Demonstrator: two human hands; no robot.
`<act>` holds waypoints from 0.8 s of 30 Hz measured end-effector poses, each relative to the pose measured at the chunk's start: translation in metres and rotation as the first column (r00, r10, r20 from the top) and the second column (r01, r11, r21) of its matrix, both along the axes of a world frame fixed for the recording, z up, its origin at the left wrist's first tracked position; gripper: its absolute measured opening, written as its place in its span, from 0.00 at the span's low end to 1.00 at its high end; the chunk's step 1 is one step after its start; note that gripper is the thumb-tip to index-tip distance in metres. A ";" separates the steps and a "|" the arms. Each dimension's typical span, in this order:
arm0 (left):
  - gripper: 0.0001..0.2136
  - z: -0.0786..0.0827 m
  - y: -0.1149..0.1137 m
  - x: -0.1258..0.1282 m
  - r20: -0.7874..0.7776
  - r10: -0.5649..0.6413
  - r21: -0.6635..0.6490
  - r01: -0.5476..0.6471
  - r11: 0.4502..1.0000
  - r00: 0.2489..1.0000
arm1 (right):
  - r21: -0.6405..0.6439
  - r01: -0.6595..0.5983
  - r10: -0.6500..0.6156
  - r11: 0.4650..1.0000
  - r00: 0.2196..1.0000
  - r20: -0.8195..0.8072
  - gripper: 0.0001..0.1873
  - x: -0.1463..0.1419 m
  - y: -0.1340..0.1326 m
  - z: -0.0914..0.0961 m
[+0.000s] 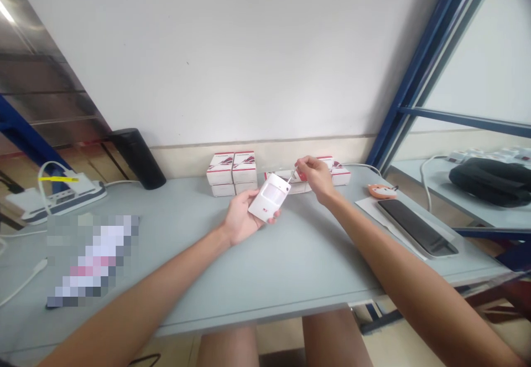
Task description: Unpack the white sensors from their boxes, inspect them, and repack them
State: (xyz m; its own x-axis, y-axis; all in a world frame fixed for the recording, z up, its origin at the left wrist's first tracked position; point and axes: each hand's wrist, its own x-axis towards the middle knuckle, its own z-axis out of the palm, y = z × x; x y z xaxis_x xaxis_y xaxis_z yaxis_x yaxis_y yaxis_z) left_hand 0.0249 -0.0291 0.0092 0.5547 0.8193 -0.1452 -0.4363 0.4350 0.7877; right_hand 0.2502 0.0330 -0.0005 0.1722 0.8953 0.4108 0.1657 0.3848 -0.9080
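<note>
We cradle a white motion sensor [269, 196] in our left hand [241, 217], fingers curled around it, above the desk [290, 262]. Our right hand [317, 177] pinches a thin metal rod [292, 175] reaching its top edge. A small red mark shows on the sensor; print on the white boxes [219, 169] is too small to read.
</note>
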 end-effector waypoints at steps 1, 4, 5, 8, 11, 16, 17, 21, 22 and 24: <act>0.23 -0.001 0.002 -0.001 -0.004 -0.015 0.003 0.015 1.000 1.000 | 0.004 0.017 -0.017 1.000 1.000 -0.013 0.16 0.005 0.003 0.002; 0.23 -0.003 0.009 -0.009 -0.031 -0.092 0.006 0.092 0.996 0.995 | 0.012 0.122 -0.120 0.992 0.985 -0.122 0.15 0.027 0.013 0.007; 0.23 -0.003 0.011 -0.012 -0.048 -0.127 0.002 0.128 0.992 0.991 | 0.011 0.177 -0.172 0.984 0.968 -0.181 0.16 0.035 0.016 0.008; 0.24 -0.004 0.017 -0.021 -0.097 -0.232 0.000 0.233 0.973 0.968 | -0.007 0.286 -0.275 0.958 0.915 -0.294 0.18 0.058 0.022 0.011; 0.25 -0.006 0.020 -0.026 -0.127 -0.305 -0.001 0.307 0.952 0.944 | 0.011 0.298 -0.281 0.955 0.913 -0.297 0.22 0.067 0.024 0.011; 0.26 -0.013 0.021 -0.027 -0.084 -0.260 0.017 0.263 0.965 0.962 | 0.029 0.257 -0.240 0.966 0.932 -0.273 0.29 0.054 0.025 0.003; 0.26 -0.014 0.021 -0.028 -0.075 -0.251 0.014 0.253 0.967 0.965 | 0.011 0.254 -0.242 0.967 0.936 -0.257 0.29 0.052 0.025 0.000; 0.29 -0.017 0.022 -0.029 -0.078 -0.225 0.004 0.226 0.974 0.971 | -0.046 0.258 -0.261 0.965 0.931 -0.257 0.26 0.048 0.025 -0.007; 0.29 -0.017 0.022 -0.029 -0.086 -0.220 0.007 0.221 0.975 0.972 | -0.053 0.256 -0.261 0.965 0.926 -0.271 0.26 0.048 0.025 -0.007; 0.30 -0.016 0.022 -0.028 -0.100 -0.216 0.010 0.218 0.976 0.971 | -0.068 0.246 -0.255 0.967 0.918 -0.303 0.24 0.048 0.025 -0.007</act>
State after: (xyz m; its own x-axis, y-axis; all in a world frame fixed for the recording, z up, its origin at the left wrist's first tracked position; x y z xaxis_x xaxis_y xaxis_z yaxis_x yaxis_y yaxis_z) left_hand -0.0031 -0.0071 -0.0072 0.7037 0.6842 -0.1914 -0.2541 0.4939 0.8316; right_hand 0.2984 0.0577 -0.0075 0.5062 0.8166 0.2774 -0.0350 0.3408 -0.9395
